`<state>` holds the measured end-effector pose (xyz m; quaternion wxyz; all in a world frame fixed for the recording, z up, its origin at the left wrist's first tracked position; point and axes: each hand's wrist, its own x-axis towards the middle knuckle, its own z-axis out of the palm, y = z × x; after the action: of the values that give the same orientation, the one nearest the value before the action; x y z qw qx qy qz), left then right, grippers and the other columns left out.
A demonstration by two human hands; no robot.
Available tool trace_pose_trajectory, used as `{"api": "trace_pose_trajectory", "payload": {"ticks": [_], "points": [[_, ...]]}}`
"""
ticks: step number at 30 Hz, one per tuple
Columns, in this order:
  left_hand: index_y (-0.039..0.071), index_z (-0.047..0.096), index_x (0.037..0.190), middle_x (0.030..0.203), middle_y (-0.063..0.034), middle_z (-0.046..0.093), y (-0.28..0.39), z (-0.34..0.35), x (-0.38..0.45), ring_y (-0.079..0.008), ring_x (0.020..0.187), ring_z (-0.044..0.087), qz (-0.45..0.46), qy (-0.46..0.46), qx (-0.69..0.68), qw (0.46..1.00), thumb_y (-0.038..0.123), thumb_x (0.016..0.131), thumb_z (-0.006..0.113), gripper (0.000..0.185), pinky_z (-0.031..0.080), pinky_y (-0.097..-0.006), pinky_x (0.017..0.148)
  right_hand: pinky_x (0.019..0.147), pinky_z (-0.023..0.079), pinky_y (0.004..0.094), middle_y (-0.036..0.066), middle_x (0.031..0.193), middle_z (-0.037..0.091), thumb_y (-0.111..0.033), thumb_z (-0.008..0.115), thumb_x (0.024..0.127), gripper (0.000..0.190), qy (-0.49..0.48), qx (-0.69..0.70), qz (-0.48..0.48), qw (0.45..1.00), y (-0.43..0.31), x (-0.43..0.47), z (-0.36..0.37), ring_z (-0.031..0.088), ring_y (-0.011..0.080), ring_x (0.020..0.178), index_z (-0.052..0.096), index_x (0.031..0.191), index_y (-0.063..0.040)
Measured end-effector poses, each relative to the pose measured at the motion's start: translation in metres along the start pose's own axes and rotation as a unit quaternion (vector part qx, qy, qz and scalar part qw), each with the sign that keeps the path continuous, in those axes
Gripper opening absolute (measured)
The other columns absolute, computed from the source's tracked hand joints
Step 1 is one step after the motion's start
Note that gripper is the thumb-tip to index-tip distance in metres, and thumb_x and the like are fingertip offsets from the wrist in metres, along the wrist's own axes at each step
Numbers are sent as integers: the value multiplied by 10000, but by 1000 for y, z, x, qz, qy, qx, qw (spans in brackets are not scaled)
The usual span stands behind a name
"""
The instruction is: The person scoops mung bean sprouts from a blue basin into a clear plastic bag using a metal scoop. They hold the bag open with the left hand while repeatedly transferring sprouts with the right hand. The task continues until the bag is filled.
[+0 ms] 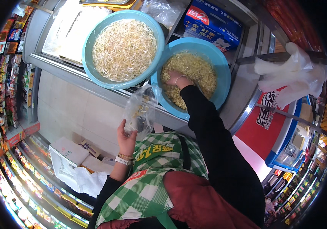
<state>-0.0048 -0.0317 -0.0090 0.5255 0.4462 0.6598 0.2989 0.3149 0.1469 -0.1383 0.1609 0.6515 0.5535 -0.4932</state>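
My left hand (127,136) grips the lower edge of a clear plastic bag (142,110) with a few yellowish bean sprouts in it. My right hand (177,80) reaches into short yellow-headed bean sprouts (192,65) that fill a round blue plastic basin (223,77); its fingertips are buried among them, so their hold is hidden. Another blue basin (86,54), left of it, is heaped with long white bean sprouts (123,50). Both basins rest on the metal-edged counter.
A blue printed carton (213,24) stands behind the right basin. White plastic bags (295,74) hang from a rail at right, above a red-topped chest (262,128). Snack shelves (3,86) line the far left. On the floor, lower left, is an open white foam box (66,160).
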Motion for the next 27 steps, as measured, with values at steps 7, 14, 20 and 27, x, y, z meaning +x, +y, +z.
{"api": "trace_pose_trajectory", "payload": {"ticks": [7, 14, 20, 27], "points": [[29, 416, 1370, 1235, -87, 478, 2, 4, 4, -87, 752, 575, 0, -8, -3, 1000, -72, 743, 683, 688, 503, -233, 658, 1019, 384, 388, 164, 1468, 358, -303, 721, 687, 883, -53, 173, -77, 981, 38, -37, 10, 380, 298, 1326, 335, 1442, -59], [33, 406, 1378, 1245, -83, 467, 3, 6, 6, -87, 739, 581, 0, -20, -12, 1000, -79, 754, 673, 688, 501, -229, 649, 927, 427, 363, 151, 1315, 518, -240, 685, 782, 613, -45, 305, -107, 945, 75, -83, 30, 495, 257, 1188, 484, 1336, -70], [34, 395, 1384, 1269, -86, 446, 5, 8, 7, -91, 744, 590, -3, -25, -18, 1000, -83, 765, 663, 685, 505, -226, 652, 1029, 393, 403, 162, 1353, 493, -34, 585, 803, 426, 149, 78, -222, 960, 94, -134, 69, 458, 341, 1248, 576, 1227, -79], [33, 396, 1384, 1268, -87, 452, 5, 9, 7, -90, 753, 592, -13, -23, -21, 999, -74, 765, 671, 686, 507, -227, 653, 977, 436, 404, 98, 1378, 480, -136, 600, 813, 366, 294, -51, -214, 930, 89, -173, 82, 477, 307, 1211, 629, 1178, -136]]}}
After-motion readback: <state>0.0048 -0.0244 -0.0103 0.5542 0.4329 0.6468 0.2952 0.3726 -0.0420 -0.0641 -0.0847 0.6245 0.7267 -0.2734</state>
